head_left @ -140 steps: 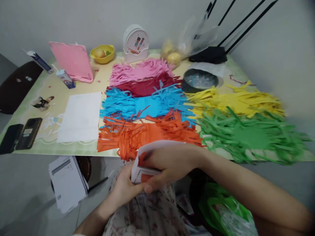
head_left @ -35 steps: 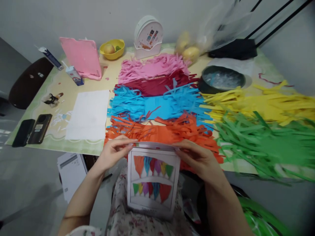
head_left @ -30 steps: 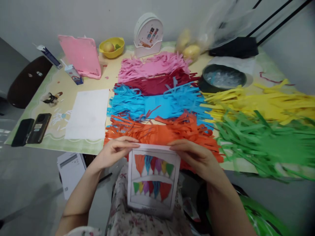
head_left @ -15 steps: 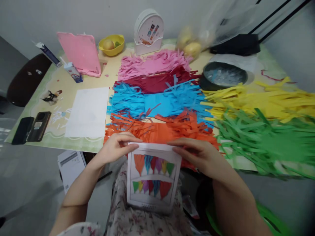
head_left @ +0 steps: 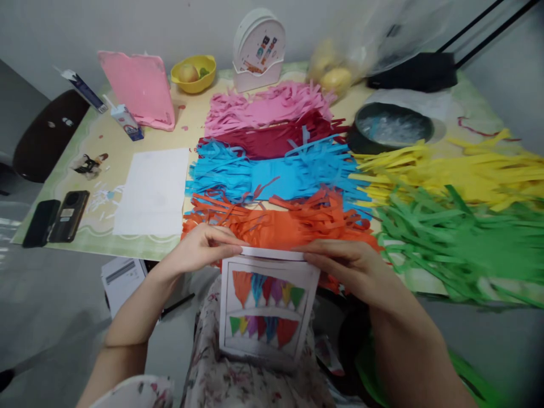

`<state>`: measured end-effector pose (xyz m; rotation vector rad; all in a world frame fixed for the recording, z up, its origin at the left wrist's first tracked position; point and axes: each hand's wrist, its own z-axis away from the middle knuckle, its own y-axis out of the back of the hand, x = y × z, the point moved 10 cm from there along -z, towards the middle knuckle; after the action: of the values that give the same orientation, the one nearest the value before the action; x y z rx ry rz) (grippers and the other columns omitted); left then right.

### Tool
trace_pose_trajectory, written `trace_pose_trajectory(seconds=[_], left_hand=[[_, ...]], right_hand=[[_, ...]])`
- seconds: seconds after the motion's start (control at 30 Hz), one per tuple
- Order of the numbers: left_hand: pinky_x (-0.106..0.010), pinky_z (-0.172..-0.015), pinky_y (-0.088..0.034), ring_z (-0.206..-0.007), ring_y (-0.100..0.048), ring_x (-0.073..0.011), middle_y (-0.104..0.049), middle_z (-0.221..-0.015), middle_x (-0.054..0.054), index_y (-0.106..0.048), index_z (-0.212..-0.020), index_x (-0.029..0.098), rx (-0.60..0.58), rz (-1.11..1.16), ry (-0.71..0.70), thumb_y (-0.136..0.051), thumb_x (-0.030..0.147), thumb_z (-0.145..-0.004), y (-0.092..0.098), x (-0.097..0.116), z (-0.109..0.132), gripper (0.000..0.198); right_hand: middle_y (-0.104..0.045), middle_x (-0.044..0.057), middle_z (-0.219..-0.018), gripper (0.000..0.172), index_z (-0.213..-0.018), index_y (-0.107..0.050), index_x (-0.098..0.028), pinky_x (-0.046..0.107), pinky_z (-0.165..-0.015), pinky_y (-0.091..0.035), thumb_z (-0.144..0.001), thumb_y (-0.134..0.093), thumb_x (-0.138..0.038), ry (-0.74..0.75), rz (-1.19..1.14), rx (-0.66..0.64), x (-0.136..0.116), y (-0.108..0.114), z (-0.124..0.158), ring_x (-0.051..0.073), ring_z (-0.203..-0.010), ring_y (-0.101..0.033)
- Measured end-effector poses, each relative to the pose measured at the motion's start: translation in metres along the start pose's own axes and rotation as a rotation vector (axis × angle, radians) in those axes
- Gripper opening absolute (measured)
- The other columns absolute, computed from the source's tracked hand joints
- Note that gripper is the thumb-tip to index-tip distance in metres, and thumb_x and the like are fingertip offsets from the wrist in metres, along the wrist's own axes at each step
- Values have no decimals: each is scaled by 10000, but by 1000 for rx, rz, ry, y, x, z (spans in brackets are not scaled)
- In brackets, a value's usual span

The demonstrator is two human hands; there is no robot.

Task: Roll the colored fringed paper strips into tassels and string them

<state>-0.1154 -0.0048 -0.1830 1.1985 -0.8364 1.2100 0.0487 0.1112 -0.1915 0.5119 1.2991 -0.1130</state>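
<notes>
Over floral clothing (head_left: 272, 391), the left hand (head_left: 198, 249) and right hand (head_left: 361, 272) are pinching the far edge of a bunting-printed sheet (head_left: 264, 310) from either side, probably keeping its picture flat and readable. Farther off on the table (head_left: 164, 140), orange fringe (head_left: 283, 228), blue fringe (head_left: 276, 173), dark-red fringe (head_left: 272, 143) and pink fringe (head_left: 267, 110) are lying in rows, apparently sorted by colour.

White paper (head_left: 268, 312), multicoloured printed flags (head_left: 267, 287), orange fringe (head_left: 280, 224)
</notes>
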Motion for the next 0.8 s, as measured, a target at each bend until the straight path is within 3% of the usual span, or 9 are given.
trace_pose_trajectory(seconds=[0.1,0.23,0.6,0.8], left_hand=[[-185,-541,-463,-649,-610,-109,-728,-839,-74,-801,-946,158,-35,38,9,-675,314,-851,-2,-2,-1,222],[-163,-492,-452,-622,-602,-96,-723,-871,-79,-794,-987,160,-68,83,47,-672,318,-856,-3,-8,1,239],[-162,-483,-530,-705,-631,-129,-678,-950,-90,-773,-1059,174,-35,120,118,-647,400,-871,-10,-20,15,320],[-160,-481,-531,-695,-622,-123,-670,-918,-83,-778,-1041,177,-33,144,110,-654,400,-866,-10,-18,15,309]], right_hand=[[-780,62,-900,293,-937,-805,-230,273,-670,-592,-881,-619,-449,13,-8,-24,-2,-1,-2,230,-821,-732],[-775,67,-884,315,-960,-804,-222,270,-633,-584,-894,-599,-453,11,-7,-59,-2,-3,-3,232,-809,-730],[-776,68,-879,284,-946,-804,-214,258,-670,-573,-887,-617,-421,51,50,-110,-15,-5,-4,220,-831,-734],[-766,51,-808,286,-941,-804,-222,252,-601,-566,-888,-608,-422,29,51,-138,-21,-7,-5,184,-686,-710]])
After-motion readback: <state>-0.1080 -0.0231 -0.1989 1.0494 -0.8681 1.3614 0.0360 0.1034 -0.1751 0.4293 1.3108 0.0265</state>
